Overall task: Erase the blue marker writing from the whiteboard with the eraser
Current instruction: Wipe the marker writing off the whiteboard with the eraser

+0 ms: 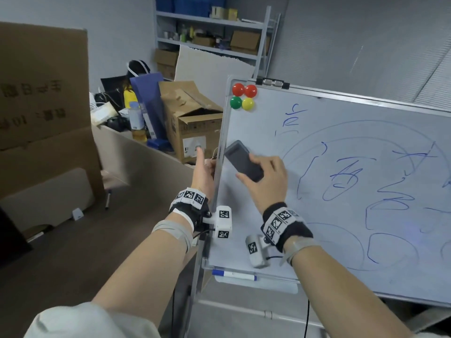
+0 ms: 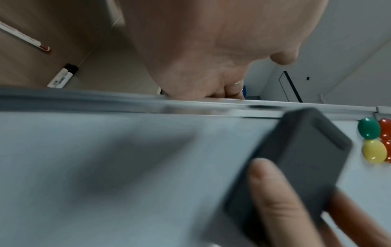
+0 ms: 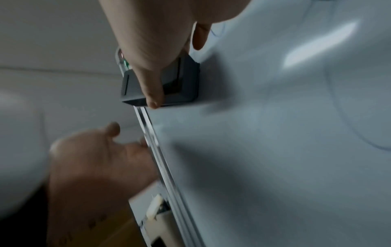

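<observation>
The whiteboard point(image 1: 249, 132) stands tilted on its stand, with blue marker writing point(image 1: 346, 176) and faint circles over its middle and right. My right hand point(image 1: 266, 181) grips a dark grey eraser point(image 1: 240, 159) and holds it flat on the board near the left edge, left of the writing. In the right wrist view the thumb lies across the eraser point(image 3: 186, 80). My left hand point(image 1: 203, 172) holds the board's left frame, its fingers going behind the frame and the thumb raised. The left wrist view shows the eraser point(image 2: 306, 158) just below the frame point(image 2: 127, 103).
Several round magnets point(image 1: 242, 96) sit in the board's top left corner. A blue-capped marker point(image 1: 234, 275) lies in the tray under the board. Cardboard boxes point(image 1: 192, 123) and clutter stand left of the board, with a metal shelf point(image 1: 212, 25) behind.
</observation>
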Available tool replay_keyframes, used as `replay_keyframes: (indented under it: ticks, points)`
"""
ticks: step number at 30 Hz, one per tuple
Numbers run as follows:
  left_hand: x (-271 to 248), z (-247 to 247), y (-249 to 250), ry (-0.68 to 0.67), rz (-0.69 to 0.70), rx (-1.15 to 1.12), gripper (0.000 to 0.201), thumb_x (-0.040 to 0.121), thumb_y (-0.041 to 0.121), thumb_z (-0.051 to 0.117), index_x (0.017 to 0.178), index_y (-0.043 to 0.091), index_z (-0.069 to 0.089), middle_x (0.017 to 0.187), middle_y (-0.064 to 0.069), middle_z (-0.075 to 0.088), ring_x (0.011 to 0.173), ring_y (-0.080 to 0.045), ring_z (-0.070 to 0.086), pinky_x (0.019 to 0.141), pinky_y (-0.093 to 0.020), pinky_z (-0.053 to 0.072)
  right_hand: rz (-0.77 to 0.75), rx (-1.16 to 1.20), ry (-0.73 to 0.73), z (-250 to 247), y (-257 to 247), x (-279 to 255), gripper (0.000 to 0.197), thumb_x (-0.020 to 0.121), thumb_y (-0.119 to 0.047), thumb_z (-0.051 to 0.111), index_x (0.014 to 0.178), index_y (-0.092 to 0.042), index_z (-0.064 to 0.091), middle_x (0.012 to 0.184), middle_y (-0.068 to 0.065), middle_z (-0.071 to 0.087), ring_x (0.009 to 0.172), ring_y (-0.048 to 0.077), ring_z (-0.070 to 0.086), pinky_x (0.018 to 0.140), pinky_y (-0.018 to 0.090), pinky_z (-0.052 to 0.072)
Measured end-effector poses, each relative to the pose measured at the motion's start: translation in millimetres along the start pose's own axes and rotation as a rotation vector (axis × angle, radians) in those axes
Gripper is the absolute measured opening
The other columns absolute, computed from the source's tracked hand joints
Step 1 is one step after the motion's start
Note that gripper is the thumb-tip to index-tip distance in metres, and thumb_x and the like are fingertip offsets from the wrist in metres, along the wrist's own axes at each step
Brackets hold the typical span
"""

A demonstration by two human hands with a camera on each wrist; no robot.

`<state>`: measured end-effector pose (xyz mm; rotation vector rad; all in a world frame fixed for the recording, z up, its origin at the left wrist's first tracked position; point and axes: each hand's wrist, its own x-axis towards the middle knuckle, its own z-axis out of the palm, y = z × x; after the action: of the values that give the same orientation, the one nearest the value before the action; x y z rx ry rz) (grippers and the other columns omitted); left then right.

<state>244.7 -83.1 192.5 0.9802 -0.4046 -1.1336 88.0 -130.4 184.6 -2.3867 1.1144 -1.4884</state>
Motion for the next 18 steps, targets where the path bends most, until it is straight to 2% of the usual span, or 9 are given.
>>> replay_keyframes:
  ticks: [3, 4, 7, 9, 11, 12, 13, 15, 18]
  points:
    - [-1.8, 2.4, -4.2, -0.019, 0.001, 0.003, 0.074, 0.095, 0.068, 0.025, 0.085, 0.009, 0.068, 0.081, -0.009, 0.076, 0.076, -0.022, 0.073, 0.081, -0.034, 0.054, 0.068, 0.122, 0.08, -5.4, -1.7, 8.7, 0.053, 0.07, -0.031, 0.09, 0.118, -0.028, 0.066, 0.106, -0.006, 0.048, 0.105, 0.019, 0.053, 0.095, 0.033, 0.045]
    - [1.1, 1.7, -7.1, 0.006, -0.001, 0.014, 0.072, 0.095, 0.068, 0.027, 0.082, 0.011, 0.068, 0.081, -0.009, 0.075, 0.079, -0.022, 0.071, 0.082, -0.034, 0.053, 0.069, 0.121, 0.051, -3.9, -2.1, 4.1, 0.053, 0.071, -0.031, 0.09, 0.118, -0.028, 0.066, 0.106, -0.007, 0.046, 0.105, 0.019, 0.052, 0.095, 0.036, 0.046]
    - [0.8, 2.8, -7.7, 0.115, 0.049, 0.068, 0.065, 0.09, 0.07, 0.036, 0.08, 0.015, 0.068, 0.097, -0.01, 0.073, 0.1, -0.027, 0.065, 0.098, -0.037, 0.046, -0.022, 0.048, -0.069, 1.1, -1.4, -12.3, 0.054, 0.069, -0.032, 0.09, 0.118, -0.025, 0.068, 0.105, -0.003, 0.049, 0.102, 0.022, 0.053, 0.092, 0.046, 0.049]
    - [4.8, 6.9, -7.3, 0.181, 0.064, 0.116, 0.07, 0.085, 0.073, 0.041, 0.096, 0.011, 0.072, 0.108, -0.01, 0.073, 0.11, -0.028, 0.064, 0.105, -0.04, 0.043, -0.027, 0.034, -0.055, -4.2, -1.9, -4.5, 0.055, 0.07, -0.034, 0.09, 0.119, -0.026, 0.068, 0.106, -0.002, 0.053, 0.103, 0.021, 0.054, 0.093, 0.046, 0.049]
    - [0.5, 18.2, -0.7, 0.266, 0.139, 0.182, 0.072, 0.087, 0.067, 0.043, 0.122, 0.008, 0.065, 0.126, -0.007, 0.066, 0.119, -0.028, 0.058, 0.109, -0.039, 0.039, 0.058, 0.089, 0.061, -18.1, -3.2, 15.1, 0.054, 0.072, -0.034, 0.087, 0.122, -0.029, 0.066, 0.11, -0.004, 0.053, 0.107, 0.021, 0.054, 0.095, 0.043, 0.05]
    - [-3.0, 26.4, 4.8, 0.306, 0.191, 0.259, 0.07, 0.09, 0.063, 0.042, 0.13, 0.008, 0.06, 0.131, -0.006, 0.061, 0.121, -0.027, 0.055, 0.109, -0.037, 0.036, 0.11, 0.129, 0.141, -27.6, -3.5, 27.2, 0.054, 0.073, -0.034, 0.086, 0.123, -0.03, 0.064, 0.111, -0.006, 0.05, 0.108, 0.022, 0.055, 0.094, 0.042, 0.05]
    - [-6.0, 35.6, 11.7, 0.326, 0.254, 0.347, 0.066, 0.092, 0.061, 0.039, 0.13, 0.01, 0.058, 0.13, -0.007, 0.058, 0.121, -0.027, 0.052, 0.107, -0.037, 0.035, 0.153, 0.164, 0.221, -37.1, -3.2, 39.5, 0.055, 0.074, -0.034, 0.086, 0.123, -0.03, 0.063, 0.112, -0.009, 0.048, 0.108, 0.023, 0.056, 0.093, 0.042, 0.052]
    - [-11.0, 54.5, 28.1, 0.314, 0.363, 0.445, 0.059, 0.092, 0.062, 0.035, 0.119, 0.015, 0.059, 0.119, -0.007, 0.06, 0.113, -0.028, 0.053, 0.102, -0.04, 0.038, 0.195, 0.209, 0.33, -54.6, -1.2, 59.9, 0.057, 0.073, -0.035, 0.085, 0.125, -0.031, 0.062, 0.113, -0.012, 0.047, 0.105, 0.022, 0.058, 0.088, 0.043, 0.055]
    - [-14.6, 76.0, 46.6, 0.352, 0.456, 0.517, 0.055, 0.097, 0.061, 0.029, 0.107, 0.016, 0.058, 0.102, -0.002, 0.06, 0.098, -0.024, 0.054, 0.086, -0.033, 0.035, 0.208, 0.226, 0.421, -74.1, 1.9, 75.3, 0.06, 0.074, -0.037, 0.084, 0.129, -0.037, 0.059, 0.115, -0.012, 0.048, 0.105, 0.018, 0.058, 0.086, 0.04, 0.057]
